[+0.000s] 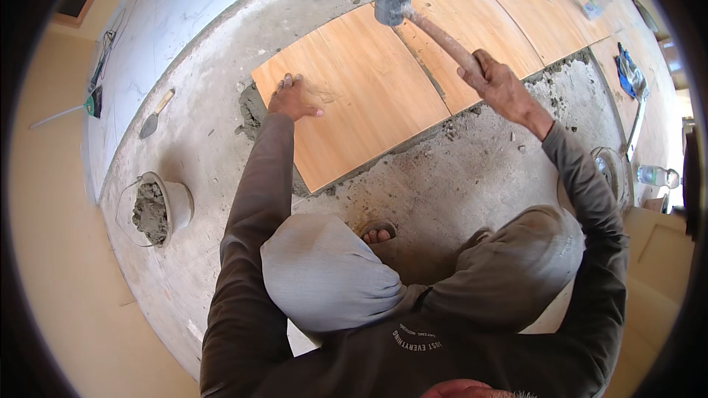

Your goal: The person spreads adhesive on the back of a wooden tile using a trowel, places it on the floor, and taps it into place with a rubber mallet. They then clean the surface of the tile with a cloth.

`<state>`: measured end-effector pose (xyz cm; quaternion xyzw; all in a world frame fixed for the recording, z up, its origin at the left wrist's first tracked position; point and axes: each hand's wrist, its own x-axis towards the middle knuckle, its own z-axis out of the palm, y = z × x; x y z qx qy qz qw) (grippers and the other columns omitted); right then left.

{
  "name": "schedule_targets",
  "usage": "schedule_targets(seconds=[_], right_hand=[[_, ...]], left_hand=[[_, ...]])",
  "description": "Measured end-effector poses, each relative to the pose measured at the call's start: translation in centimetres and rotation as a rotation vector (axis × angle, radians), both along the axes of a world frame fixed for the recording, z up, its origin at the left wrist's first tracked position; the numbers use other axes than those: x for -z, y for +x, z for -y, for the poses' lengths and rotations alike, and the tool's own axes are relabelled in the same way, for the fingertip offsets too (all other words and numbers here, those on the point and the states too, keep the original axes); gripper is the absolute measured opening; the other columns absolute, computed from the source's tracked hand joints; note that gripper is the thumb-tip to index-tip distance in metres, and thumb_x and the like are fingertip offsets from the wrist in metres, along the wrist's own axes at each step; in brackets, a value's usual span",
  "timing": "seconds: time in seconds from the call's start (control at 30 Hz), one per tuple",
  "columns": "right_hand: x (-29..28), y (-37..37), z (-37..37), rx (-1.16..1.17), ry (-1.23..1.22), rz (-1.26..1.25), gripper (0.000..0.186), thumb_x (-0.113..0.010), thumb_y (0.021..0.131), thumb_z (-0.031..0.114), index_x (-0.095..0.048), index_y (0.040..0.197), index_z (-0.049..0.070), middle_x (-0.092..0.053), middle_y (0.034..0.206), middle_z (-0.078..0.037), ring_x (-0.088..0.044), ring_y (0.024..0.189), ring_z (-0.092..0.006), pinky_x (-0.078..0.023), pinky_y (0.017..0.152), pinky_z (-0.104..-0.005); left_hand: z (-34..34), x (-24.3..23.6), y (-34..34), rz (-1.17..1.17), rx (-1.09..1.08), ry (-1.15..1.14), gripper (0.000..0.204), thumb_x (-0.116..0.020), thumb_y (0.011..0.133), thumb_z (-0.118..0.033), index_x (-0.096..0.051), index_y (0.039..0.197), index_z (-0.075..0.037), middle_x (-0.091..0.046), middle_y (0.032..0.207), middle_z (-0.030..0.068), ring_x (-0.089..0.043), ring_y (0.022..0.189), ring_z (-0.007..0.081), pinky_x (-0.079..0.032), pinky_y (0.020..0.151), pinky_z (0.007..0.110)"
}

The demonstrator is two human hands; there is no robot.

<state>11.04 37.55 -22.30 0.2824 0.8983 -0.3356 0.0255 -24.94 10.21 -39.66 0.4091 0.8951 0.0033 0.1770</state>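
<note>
A wood-toned floor tile (361,103) lies in front of me on a bed of wet grey mortar (252,112), which shows along its left and near edges. My left hand (291,97) rests on the tile's left part, palm down with the fingers spread. In my right hand (501,88) is a rubber mallet (394,1), gripped by its wooden handle. The grey mallet head is raised over the far right corner of this tile, apart from the surface as far as I can see. Beside it, a second tile (461,37) of the same kind continues the row to the right.
To the left are a trowel (156,114) on the concrete and a bucket (177,210) of mortar. A plastic bottle (601,1) is on the far right tiles, near a blue cloth or bag (628,72). Another bottle (658,176) is at the right. Pale marble-look tiles (192,0) lie beyond.
</note>
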Motion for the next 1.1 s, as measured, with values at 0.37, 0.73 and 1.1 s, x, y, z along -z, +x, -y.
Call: schedule_targets(seconds=[0.37, 0.73, 1.1], right_hand=[[9.4, -12.1, 0.9, 0.023, 0.212, -0.243, 0.032, -0.053, 0.105, 0.033, -0.044, 0.111, 0.002, -0.067, 0.082, -0.032, -0.067, 0.078, -0.0525, -0.050, 0.070, -0.0608], [10.8, -14.2, 6.8, 0.204, -0.039, -0.240, 0.044, -0.052, 0.105, 0.041, -0.047, 0.110, -0.002, -0.065, 0.086, -0.035, -0.065, 0.084, -0.0528, -0.050, 0.075, -0.0568], [9.0, -18.0, 8.6, 0.055, -0.033, -0.264, 0.041, -0.055, 0.104, 0.041, -0.049, 0.109, 0.001, -0.066, 0.079, -0.031, -0.066, 0.080, -0.0517, -0.050, 0.073, -0.0594]], left_hand=[[-3.6, -1.7, 1.2, -0.016, -0.023, -0.015, 0.119, -0.090, 0.066, -0.056, -0.035, 0.157, -0.002, -0.033, 0.161, 0.0228, -0.036, 0.147, 0.0402, -0.036, 0.119, 0.046], [-3.6, -1.6, 0.4, -0.001, -0.037, -0.074, 0.117, -0.089, 0.068, -0.054, -0.033, 0.157, -0.004, -0.027, 0.165, 0.0221, -0.033, 0.150, 0.0421, -0.037, 0.120, 0.045], [-3.1, -0.9, 1.5, -0.020, -0.109, -0.061, 0.112, -0.087, 0.074, -0.049, -0.030, 0.159, -0.004, -0.024, 0.165, 0.0258, -0.030, 0.150, 0.0453, -0.035, 0.121, 0.047]])
